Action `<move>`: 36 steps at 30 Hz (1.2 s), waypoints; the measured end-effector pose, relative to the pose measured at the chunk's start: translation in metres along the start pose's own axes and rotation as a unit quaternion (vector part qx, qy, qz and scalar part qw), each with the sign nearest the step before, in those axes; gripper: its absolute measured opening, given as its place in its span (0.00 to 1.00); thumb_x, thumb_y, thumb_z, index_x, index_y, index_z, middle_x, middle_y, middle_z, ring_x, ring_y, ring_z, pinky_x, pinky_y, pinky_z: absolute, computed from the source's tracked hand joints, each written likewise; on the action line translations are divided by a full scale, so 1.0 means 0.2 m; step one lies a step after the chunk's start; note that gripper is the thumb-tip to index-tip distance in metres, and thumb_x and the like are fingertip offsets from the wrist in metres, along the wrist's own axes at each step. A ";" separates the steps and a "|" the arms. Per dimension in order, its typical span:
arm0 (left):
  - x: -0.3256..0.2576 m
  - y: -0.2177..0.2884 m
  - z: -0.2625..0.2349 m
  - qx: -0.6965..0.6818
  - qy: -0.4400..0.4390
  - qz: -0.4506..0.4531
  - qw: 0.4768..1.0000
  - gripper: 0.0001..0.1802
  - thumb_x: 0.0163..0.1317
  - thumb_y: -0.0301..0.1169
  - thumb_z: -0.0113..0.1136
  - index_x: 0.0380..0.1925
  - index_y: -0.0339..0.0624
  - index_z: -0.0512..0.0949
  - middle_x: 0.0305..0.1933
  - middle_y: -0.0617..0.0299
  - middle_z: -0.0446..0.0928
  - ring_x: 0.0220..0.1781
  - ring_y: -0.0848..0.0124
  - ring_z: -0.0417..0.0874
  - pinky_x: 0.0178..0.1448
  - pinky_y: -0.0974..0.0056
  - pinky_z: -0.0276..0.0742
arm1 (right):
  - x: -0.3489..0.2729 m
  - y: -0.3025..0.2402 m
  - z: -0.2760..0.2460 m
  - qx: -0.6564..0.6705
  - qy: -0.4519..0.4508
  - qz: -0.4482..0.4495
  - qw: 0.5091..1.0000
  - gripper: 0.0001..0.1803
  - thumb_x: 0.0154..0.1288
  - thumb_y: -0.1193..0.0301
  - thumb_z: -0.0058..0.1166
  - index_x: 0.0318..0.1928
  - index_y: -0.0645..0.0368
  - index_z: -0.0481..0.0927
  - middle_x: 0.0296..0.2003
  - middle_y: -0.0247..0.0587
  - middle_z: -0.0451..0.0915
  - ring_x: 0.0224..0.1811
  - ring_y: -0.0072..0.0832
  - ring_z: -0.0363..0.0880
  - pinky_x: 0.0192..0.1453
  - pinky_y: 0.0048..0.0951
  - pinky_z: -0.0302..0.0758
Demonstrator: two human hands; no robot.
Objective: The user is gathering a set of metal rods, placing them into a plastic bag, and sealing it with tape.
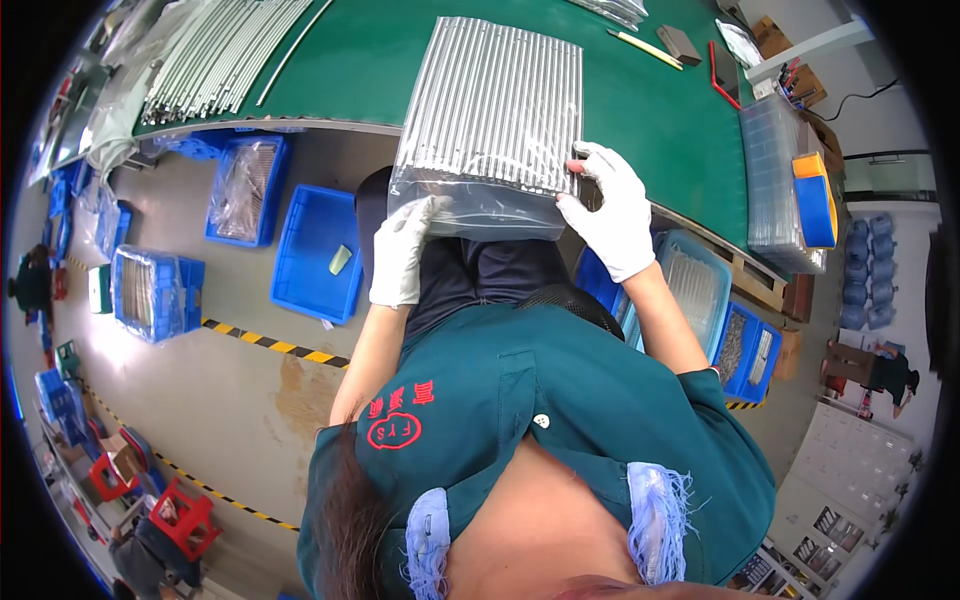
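A clear plastic bag (490,205) holds a flat row of slender silvery metal rods (490,100), laid side by side. Most of it rests on the green worktable, while its loose lower part hangs over the front edge above my lap. My left hand (402,250), in a white glove, is closed on the bag's lower left corner; some of its fingers are hidden. At the lower right side, my gloved right hand (612,210) grips the bag's edge with a bent thumb and forefinger, their tips bare. A gap shows between that thumb and forefinger.
More rods (225,60) lie on the green table (660,130) at the left. A yellow pen-like tool (645,48) and a grey block (678,45) are at the back right. Stacked clear trays (780,180) stand at the right edge. Blue bins (318,255) sit on the floor.
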State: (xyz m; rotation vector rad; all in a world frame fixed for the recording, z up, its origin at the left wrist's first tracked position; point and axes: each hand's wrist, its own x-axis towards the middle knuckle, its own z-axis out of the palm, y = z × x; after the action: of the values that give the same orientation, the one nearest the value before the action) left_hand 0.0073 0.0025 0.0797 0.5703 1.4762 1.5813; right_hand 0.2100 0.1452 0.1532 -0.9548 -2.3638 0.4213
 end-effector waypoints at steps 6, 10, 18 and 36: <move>-0.01 0.02 0.05 -0.010 -0.028 -0.005 1.000 0.13 0.65 0.34 0.54 0.40 0.36 0.82 0.39 0.62 0.82 0.41 0.77 0.79 0.48 0.71 0.73 | 0.01 -0.01 0.02 0.012 0.003 0.001 1.000 0.17 0.44 0.67 0.63 0.37 0.58 0.79 0.47 0.44 0.77 0.53 0.42 0.73 0.59 0.38 0.69; -0.01 0.03 0.04 0.009 -0.034 -0.005 0.999 0.14 0.65 0.34 0.54 0.40 0.36 0.82 0.38 0.62 0.82 0.39 0.77 0.80 0.46 0.71 0.74 | 0.02 -0.02 0.02 0.013 0.002 -0.008 1.000 0.17 0.43 0.67 0.63 0.37 0.58 0.79 0.46 0.45 0.77 0.54 0.43 0.73 0.59 0.38 0.69; 0.00 0.01 0.04 -0.003 -0.031 -0.007 0.999 0.14 0.66 0.34 0.53 0.40 0.36 0.82 0.36 0.61 0.81 0.38 0.76 0.80 0.45 0.71 0.75 | 0.03 -0.02 0.04 0.009 0.007 -0.029 1.000 0.18 0.42 0.68 0.63 0.38 0.58 0.79 0.46 0.45 0.77 0.55 0.43 0.72 0.59 0.39 0.69; 0.00 0.00 0.04 -0.008 -0.036 -0.015 0.999 0.14 0.65 0.35 0.54 0.40 0.37 0.82 0.33 0.61 0.82 0.36 0.77 0.80 0.44 0.71 0.75 | 0.08 -0.09 0.04 -0.016 -0.022 -0.066 0.997 0.28 0.44 0.70 0.64 0.50 0.57 0.76 0.50 0.45 0.76 0.56 0.41 0.72 0.63 0.36 0.66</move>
State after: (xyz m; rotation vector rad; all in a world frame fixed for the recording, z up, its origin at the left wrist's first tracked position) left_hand 0.0136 0.0066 0.0814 0.5876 1.4117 1.5336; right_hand 0.1855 0.1439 0.1612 -0.8060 -2.4631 0.3583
